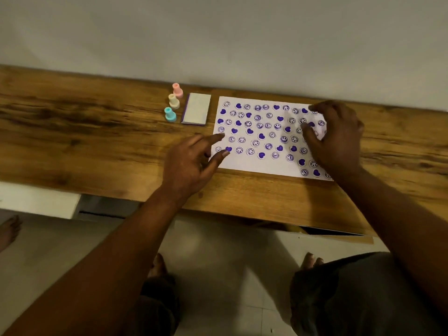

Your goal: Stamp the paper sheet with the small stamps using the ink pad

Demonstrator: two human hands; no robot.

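Densely purple-stamped white paper sheet

**Around the work: table, wall and floor**

We see a long wooden table with a warm brown grain and darker streaks, running across the view at a slight slant. Its far edge sits against a plain pale wall. Under the table on the left we make out a white cabinet, with a dark gap just beside it. Below the near edge lies a floor of light tiles, dimly lit. 2 bare feet stand on it, well apart, and dark shorts fill the lower right. 1 more bare foot shows at the far left edge.
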